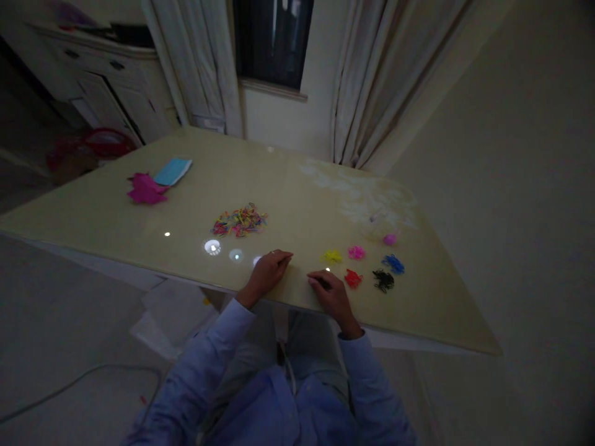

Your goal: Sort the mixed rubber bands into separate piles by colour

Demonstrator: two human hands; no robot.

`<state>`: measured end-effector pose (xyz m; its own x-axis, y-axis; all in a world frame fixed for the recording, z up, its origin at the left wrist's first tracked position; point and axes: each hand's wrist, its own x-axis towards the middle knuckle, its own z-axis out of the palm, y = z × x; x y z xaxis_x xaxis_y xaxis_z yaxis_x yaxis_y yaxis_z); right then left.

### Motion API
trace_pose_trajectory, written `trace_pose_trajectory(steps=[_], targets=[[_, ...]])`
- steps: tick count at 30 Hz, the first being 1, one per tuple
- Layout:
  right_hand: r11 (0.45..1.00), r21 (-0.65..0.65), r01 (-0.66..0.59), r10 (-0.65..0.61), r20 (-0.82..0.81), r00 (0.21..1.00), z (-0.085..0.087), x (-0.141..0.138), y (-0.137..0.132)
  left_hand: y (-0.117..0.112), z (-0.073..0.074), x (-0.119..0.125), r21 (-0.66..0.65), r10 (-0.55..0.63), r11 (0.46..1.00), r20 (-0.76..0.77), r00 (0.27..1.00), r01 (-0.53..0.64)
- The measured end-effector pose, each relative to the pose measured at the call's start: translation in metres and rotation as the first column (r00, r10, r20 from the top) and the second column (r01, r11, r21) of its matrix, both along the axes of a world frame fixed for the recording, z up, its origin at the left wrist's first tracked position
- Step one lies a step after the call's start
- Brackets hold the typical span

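My left hand (271,271) rests at the table's near edge, thumb and fingers pinched together; anything between them is too small to make out. Just to its right, my right hand (331,291) is also closed, its fingertips pointing toward the left hand without touching it. Beyond the left hand lies a mixed heap of small coloured loops (240,221) that look like rubber bands. Sorted little piles sit beside the right hand: yellow bands (331,256), pink bands (356,252), red bands (353,279), black bands (383,280) and blue bands (393,264).
The glossy cream table (288,192) reflects ceiling lights. On its left are a crumpled magenta piece (147,189) and a light blue face mask (173,171). A small purple-pink item (389,239) lies behind the blue pile. Curtains and a cabinet (106,80) stand behind.
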<state>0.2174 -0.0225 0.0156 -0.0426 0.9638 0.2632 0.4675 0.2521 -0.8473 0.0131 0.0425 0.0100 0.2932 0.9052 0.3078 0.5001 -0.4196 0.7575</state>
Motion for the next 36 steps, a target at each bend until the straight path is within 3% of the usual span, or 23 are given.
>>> trace_pose_trajectory(steps=[5, 9, 11, 15, 19, 24, 27, 36], targets=[[0.997, -0.024, -0.071, 0.071, 0.014, 0.997, 0.019, -0.022, 0.031, -0.017, -0.006, -0.015, 0.066, 0.026, 0.998, -0.028, 0.999, -0.024], [0.975, 0.011, -0.221, 0.219, 0.097, 0.971, 0.031, -0.059, 0.078, -0.017, -0.010, -0.012, 0.070, 0.053, 0.996, -0.076, 0.996, -0.048], [0.963, -0.006, -0.271, 0.269, 0.152, 0.951, 0.032, -0.077, 0.108, -0.016, -0.013, -0.011, 0.079, 0.068, 0.995, -0.069, 0.995, -0.063], [0.966, -0.052, -0.253, 0.254, 0.369, 0.894, 0.029, -0.104, 0.168, -0.015, -0.017, -0.009, 0.103, 0.083, 0.991, -0.031, 0.996, -0.079], [0.962, -0.107, -0.253, 0.269, 0.546, 0.793, 0.025, -0.120, 0.205, -0.017, -0.014, -0.008, 0.095, 0.103, 0.990, -0.012, 0.995, -0.101], [0.933, -0.161, -0.323, 0.352, 0.604, 0.715, 0.018, -0.129, 0.215, -0.017, -0.009, -0.008, 0.078, 0.106, 0.991, 0.008, 0.994, -0.106], [0.937, -0.145, -0.317, 0.332, 0.649, 0.684, 0.013, -0.128, 0.214, -0.017, -0.009, -0.008, 0.073, 0.110, 0.991, 0.011, 0.994, -0.111], [0.938, -0.070, -0.339, 0.314, 0.585, 0.748, 0.009, -0.118, 0.207, -0.017, -0.008, -0.006, 0.067, 0.120, 0.990, 0.058, 0.991, -0.124]])
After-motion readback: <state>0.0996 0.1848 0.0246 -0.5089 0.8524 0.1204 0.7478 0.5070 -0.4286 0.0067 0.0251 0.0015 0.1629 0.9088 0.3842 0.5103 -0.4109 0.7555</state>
